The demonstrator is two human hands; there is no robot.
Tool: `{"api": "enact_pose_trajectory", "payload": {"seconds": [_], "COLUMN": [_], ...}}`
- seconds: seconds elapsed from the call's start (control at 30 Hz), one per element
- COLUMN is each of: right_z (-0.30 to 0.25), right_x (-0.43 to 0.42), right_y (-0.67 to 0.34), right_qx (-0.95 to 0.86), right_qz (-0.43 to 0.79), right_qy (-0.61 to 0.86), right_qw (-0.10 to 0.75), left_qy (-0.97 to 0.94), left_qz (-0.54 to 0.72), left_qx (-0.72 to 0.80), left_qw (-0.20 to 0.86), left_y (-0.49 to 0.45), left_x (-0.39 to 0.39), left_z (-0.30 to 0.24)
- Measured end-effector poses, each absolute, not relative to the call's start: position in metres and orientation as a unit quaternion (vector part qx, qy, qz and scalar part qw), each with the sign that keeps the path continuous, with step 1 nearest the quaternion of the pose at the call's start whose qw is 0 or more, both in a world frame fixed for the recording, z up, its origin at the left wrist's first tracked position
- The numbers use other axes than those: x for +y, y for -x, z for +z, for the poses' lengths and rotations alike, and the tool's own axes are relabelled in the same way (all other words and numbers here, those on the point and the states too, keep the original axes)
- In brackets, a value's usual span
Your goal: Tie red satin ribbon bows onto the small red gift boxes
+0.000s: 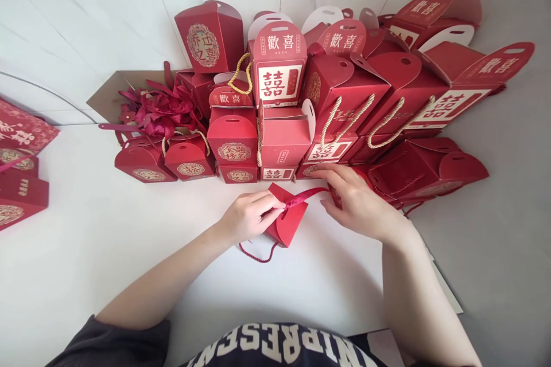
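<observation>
Where left hand [252,215] (closed) pinches, ribbon [305,197] slants.

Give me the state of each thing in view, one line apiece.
Ribbon, extended between hands
Left hand, fingers pinching the ribbon
Right hand, fingers apart, grip unclear
Small box, flaps apparently folded over
Red cord, slack, curved
Stacked boxes, several handle flaps raised
Ribbon heap, loose, tangled

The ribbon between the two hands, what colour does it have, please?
The ribbon is deep pinkish red; it shows in the head view.
</observation>
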State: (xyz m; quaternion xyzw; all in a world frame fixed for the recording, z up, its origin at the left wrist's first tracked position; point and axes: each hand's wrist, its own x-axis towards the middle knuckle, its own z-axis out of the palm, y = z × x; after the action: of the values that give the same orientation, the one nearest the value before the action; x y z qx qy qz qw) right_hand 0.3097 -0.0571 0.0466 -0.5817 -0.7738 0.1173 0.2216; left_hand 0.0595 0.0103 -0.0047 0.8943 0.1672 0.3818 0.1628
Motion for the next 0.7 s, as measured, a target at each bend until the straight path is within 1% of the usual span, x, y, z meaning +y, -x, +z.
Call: {"api": "enact_pose_trajectory", "payload": {"seconds": [0.07,0.13,0.23,0.37,0.5,0.7], "right_z": [0.057,0.058,0.043,0.021,0.016,0.011], "right_x": [-0.055,-0.046,-0.026,-0.006,-0.006,-0.014], "right_y": [-0.307,-0.301,-0.289,-0.281,-0.280,-0.284], "right_qx": [-0.787,-0.758,-0.720,-0.708,-0.710,-0.701], "right_qz": [0.248,0.333,0.403,0.495,0.527,0.497], "right_qy": [0.512,0.496,0.496,0.427,0.389,0.403], "right_qw": [0.239,0.263,0.268,0.268,0.259,0.315], "left_qy": [-0.895,-0.895,-0.895,-0.896,-0.894,-0.887], "left_qz": [0.383,0.383,0.382,0.386,0.379,0.377], "left_qx": [0.166,0.169,0.176,0.169,0.185,0.199], "left_qw": [0.157,0.153,0.148,0.142,0.152,0.178], "left_y": [-0.060,-0.060,-0.059,-0.058,-0.058,-0.057], "left_x": [0.010,0.010,0.010,0.010,0.010,0.010], "left_z": [-0.004,-0.004,-0.005,-0.006,-0.003,-0.002]}}
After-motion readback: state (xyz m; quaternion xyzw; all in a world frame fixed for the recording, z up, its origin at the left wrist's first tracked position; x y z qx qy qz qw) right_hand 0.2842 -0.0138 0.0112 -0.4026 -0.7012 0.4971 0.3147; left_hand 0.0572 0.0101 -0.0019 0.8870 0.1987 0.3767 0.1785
